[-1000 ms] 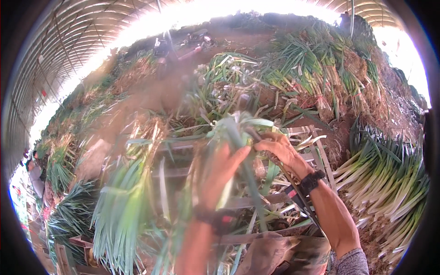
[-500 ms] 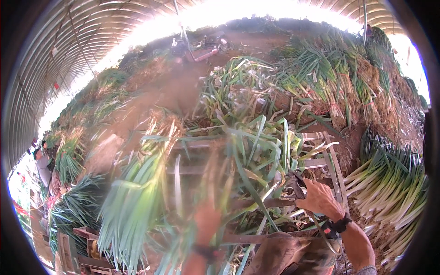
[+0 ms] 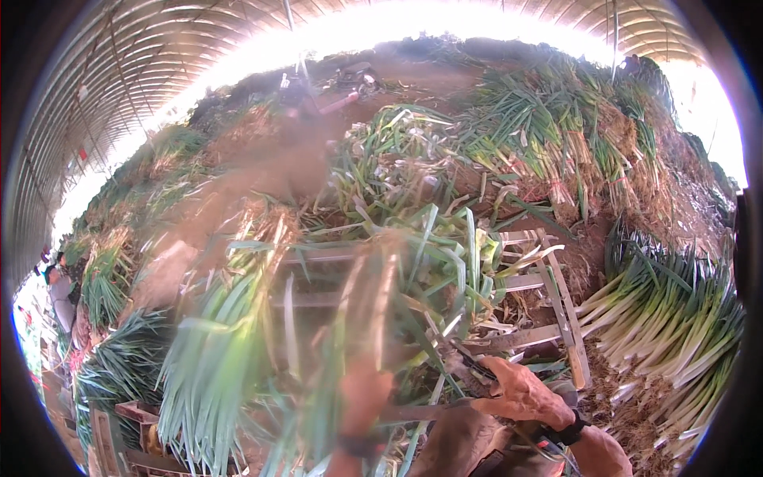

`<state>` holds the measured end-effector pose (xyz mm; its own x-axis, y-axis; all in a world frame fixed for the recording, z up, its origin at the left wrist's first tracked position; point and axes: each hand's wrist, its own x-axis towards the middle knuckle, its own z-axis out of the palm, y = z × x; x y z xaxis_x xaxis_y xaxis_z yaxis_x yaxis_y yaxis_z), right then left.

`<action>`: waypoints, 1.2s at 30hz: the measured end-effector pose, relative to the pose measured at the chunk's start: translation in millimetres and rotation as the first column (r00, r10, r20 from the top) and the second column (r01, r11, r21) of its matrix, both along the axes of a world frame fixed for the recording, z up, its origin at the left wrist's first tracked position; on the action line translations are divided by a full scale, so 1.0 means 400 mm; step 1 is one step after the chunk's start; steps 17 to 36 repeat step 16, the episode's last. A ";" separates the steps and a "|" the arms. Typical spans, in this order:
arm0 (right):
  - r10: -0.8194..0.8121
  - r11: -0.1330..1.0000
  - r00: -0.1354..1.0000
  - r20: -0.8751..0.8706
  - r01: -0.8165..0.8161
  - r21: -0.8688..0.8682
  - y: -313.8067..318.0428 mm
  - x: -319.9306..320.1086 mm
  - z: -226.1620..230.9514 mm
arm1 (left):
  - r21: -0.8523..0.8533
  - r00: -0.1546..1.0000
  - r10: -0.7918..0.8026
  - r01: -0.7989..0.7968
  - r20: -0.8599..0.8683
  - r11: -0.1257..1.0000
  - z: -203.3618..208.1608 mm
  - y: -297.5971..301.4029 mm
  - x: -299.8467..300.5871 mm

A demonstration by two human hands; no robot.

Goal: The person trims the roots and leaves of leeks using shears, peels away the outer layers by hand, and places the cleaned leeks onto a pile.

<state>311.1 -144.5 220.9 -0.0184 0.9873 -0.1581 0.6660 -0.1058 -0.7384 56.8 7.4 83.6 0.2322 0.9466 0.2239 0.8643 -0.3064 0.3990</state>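
My left hand (image 3: pixel 366 393), blurred by motion, grips a few long green onions (image 3: pixel 387 298), their root ends pointing away from me. In my right hand (image 3: pixel 524 393) is a dark hand tool with a greyish front end (image 3: pixel 469 372), angled toward those stalks; its exact kind I cannot make out. Left of my left hand, a big bunch of green onions (image 3: pixel 214 358) lies with leaves toward me and roots away. Beneath both hands stands a slatted wooden frame (image 3: pixel 524 338), heaped with loose leaves and peelings (image 3: pixel 441 254).
A row of cleaned green onions (image 3: pixel 660 318) lies on the ground at the right. Tied bunches (image 3: pixel 564 127) are piled farther back. Stripped leaves (image 3: pixel 397 151) form a heap beyond the frame. Another person (image 3: pixel 60 290) is at the far left. A brownish smear blurs the upper left.
My right hand has come down and left with the tool, nearer the stalks. My left hand stays on its stalks. The whole view has shifted slightly.
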 end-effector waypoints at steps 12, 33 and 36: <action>0.099 0.982 0.992 0.082 -0.084 -0.171 0.006 0.004 0.003 | -0.390 0.899 0.130 0.049 0.419 0.919 -0.050 -0.041 0.074; 0.223 0.943 0.965 0.136 -0.178 -0.282 0.016 -0.027 0.063 | -0.455 0.848 0.179 0.080 0.499 0.887 -0.103 -0.055 0.021; 0.223 0.943 0.965 0.136 -0.178 -0.282 0.016 -0.027 0.063 | -0.455 0.848 0.179 0.080 0.499 0.887 -0.103 -0.055 0.021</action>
